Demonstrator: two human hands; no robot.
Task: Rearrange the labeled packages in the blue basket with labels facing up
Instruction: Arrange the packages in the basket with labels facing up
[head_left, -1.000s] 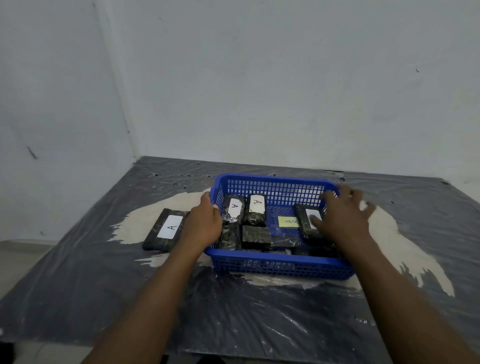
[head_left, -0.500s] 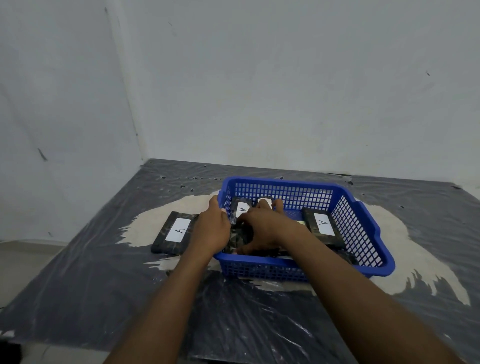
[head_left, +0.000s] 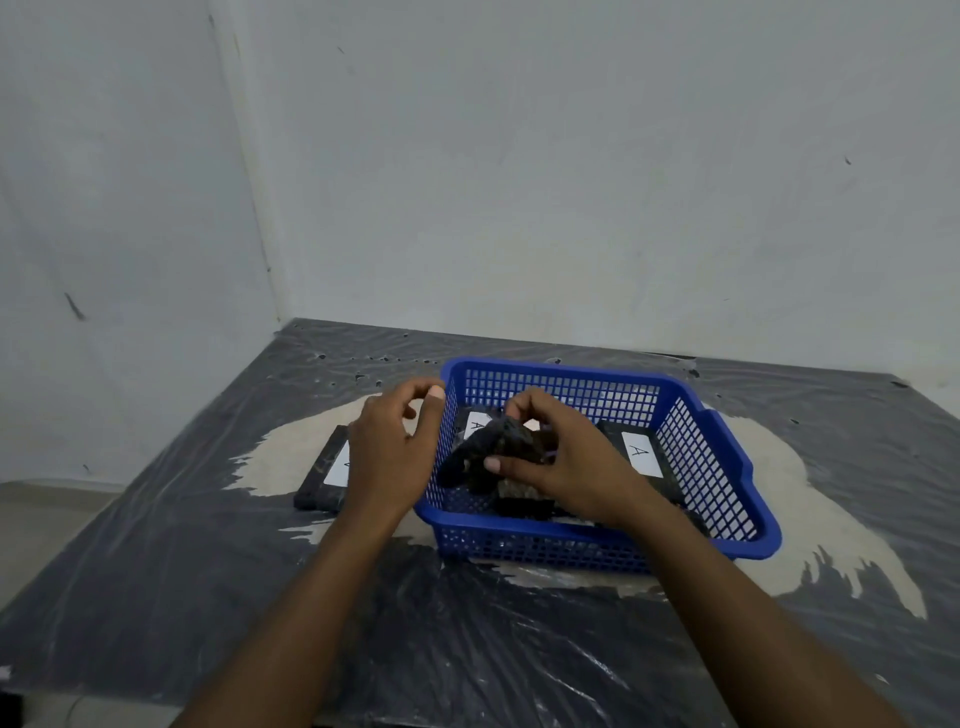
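Right hand (head_left: 563, 460) fingers gripping dark wrapped package (head_left: 485, 447) lifted inside blue basket (head_left: 727, 457); left hand (head_left: 389, 449) fingers loosely spread beside rim; white label reading "A" (head_left: 640, 453) face up; another labelled package (head_left: 324, 475) on surface

Plastic mesh basket (head_left: 696, 441); glossy, seemingly film-wrapped packages (head_left: 488, 452)

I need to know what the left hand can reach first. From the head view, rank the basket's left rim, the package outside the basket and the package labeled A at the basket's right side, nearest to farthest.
From the left hand:
1. Left rim of the blue basket, at the fingertips.
2. Package outside the basket, partly under the hand; too close to call against the rim.
3. Package labeled A, at the basket's right side.
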